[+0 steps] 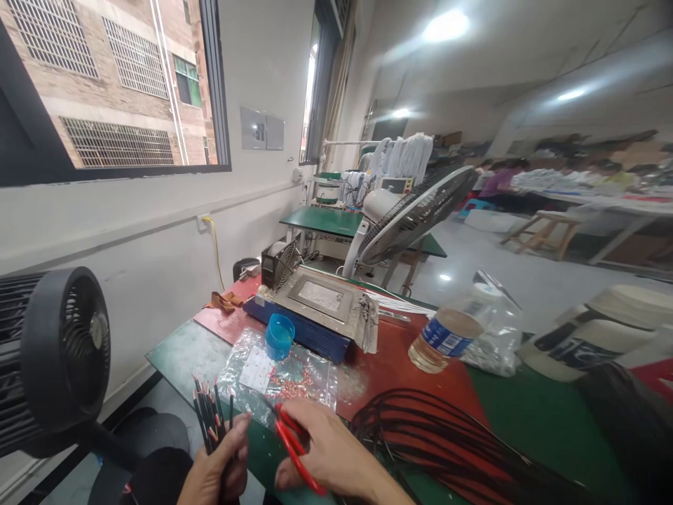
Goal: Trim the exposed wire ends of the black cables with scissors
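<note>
My left hand is closed round a bundle of black cables whose ends show reddish and pale inner wires. One cable end stands apart from the rest, between thumb and fingers. In my right hand is a pair of pliers or cutters with red handles; its dark tip points up and left, towards the cables. Beyond both hands lies a clear plastic bag strewn with small orange-red scraps. A blue cup stands on that bag.
A solder pot with a blue base sits behind the cup. Coiled black cable covers the right front. A bottle with pale liquid stands at right. Fans flank the bench. People sit far right.
</note>
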